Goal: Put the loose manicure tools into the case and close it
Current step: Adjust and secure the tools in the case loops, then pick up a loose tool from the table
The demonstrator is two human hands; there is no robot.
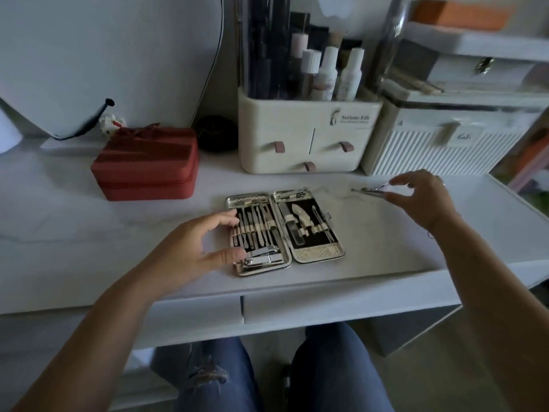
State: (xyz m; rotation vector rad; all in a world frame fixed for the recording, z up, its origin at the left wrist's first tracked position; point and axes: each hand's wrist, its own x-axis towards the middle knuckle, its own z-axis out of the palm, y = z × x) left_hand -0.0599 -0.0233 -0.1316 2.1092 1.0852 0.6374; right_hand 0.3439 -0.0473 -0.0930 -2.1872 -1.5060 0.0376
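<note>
1. Knees in jeans point(267, 370) sit closest to camera, under the counter point(89, 233) edge; both forearms reach forward over it.
2. Manicure case point(283, 230) lies open flat mid-counter, hinge running away from the person; both halves already hold strapped-in tools.
3. Left hand point(205, 248): fingers spread wide, thumb and fingertips touching the case's left edge, gripping nothing. Looks like it's steadying the case.
4. Right hand point(421, 197): fingers pinched narrow on a loose metal tool point(371, 190), off to the right of the case and further back. Can't tell whether the tool is lifted or touching the counter.
5. Tool's long axis runs roughly left-right, free tip pointing toward the case. Looks like a nipper or clipper, too blurred to call.
6. Key relation: case is left of and nearer than the right hand; the tool has to travel left and toward the person. Right half of the case is the closer one.
7. Slots run front-to-back, so I'd expect the tool to need turning before seating.
8. No other loose tools visible on the counter. Case not closed yet.
</note>
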